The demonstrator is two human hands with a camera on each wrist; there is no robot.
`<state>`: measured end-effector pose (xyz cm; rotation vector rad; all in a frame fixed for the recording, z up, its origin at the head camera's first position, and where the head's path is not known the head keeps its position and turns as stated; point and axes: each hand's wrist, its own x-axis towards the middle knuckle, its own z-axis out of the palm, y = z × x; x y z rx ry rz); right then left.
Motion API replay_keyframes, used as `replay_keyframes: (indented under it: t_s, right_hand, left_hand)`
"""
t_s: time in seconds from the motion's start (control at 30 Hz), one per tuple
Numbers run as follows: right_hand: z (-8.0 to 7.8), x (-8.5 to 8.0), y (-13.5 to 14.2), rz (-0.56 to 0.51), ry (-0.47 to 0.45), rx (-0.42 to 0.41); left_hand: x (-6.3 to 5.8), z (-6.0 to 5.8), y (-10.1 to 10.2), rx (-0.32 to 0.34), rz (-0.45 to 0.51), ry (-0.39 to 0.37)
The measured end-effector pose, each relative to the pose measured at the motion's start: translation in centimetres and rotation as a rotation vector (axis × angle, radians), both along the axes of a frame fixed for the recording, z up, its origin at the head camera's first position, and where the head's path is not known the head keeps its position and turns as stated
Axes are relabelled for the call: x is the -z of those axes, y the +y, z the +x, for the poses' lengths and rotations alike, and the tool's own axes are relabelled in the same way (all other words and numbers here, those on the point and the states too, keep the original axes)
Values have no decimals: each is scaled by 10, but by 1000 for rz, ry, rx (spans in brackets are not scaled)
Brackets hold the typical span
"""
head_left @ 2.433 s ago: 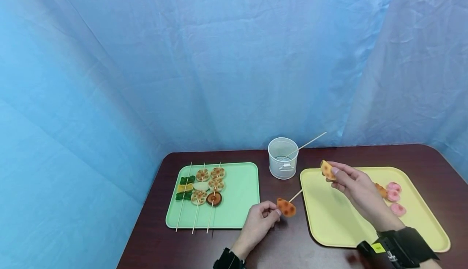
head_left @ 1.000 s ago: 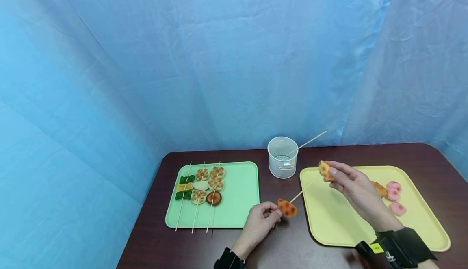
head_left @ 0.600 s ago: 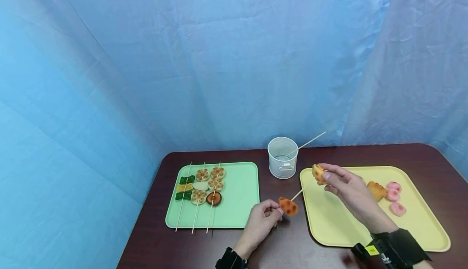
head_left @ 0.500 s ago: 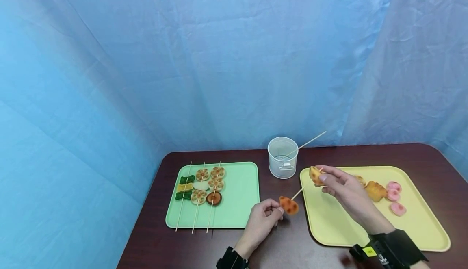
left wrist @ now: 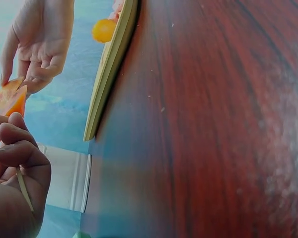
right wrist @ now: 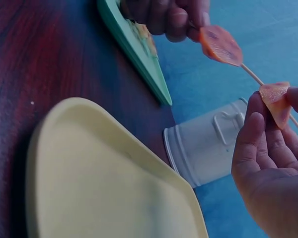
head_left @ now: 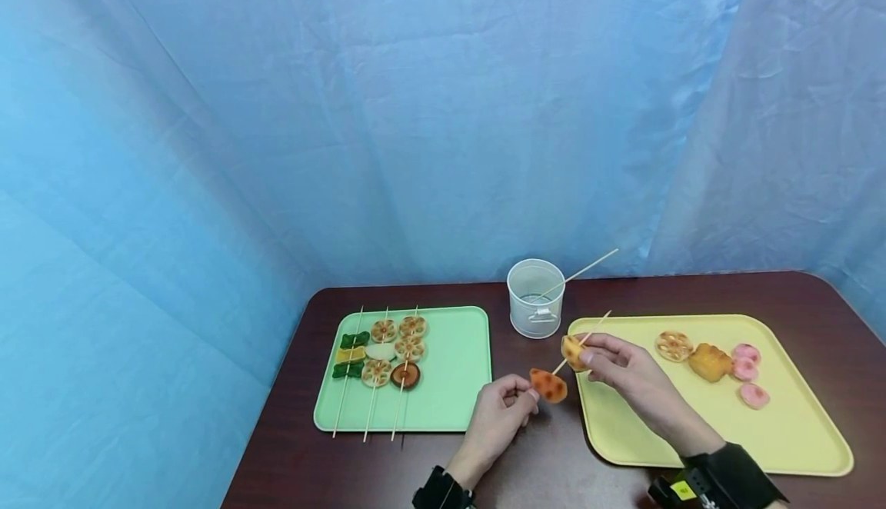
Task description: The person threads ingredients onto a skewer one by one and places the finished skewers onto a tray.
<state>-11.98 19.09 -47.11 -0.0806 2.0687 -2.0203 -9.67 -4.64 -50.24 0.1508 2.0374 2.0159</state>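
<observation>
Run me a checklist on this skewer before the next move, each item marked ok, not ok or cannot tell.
1. Left hand gripping the skewer: ok.
2. Orange piece threaded: ok.
3. Skewer tip clear beyond the yellow piece: ok.
4. Both pieces pushed together: not ok, bare stick shows between them.
5. Yellow piece secure without the right hand: cannot tell, its fingers pinch it.
6. Bare space on the green tray: ok, on its right side.
</observation>
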Motion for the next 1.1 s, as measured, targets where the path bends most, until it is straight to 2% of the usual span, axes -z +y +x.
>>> replay_keyframes:
  t_s: [0.73,0.97,1.1]
  right_hand:
    - [7,8,-12,38,-40,-74]
    - [9,3,-6,67,-19,-46]
    - [10,3,1,81,31,-49]
  left_hand:
    - [0,0,2,-5,-7,6]
    - [0,0,1,-10,-5,20]
    - [0,0,-1,-17,-6,14]
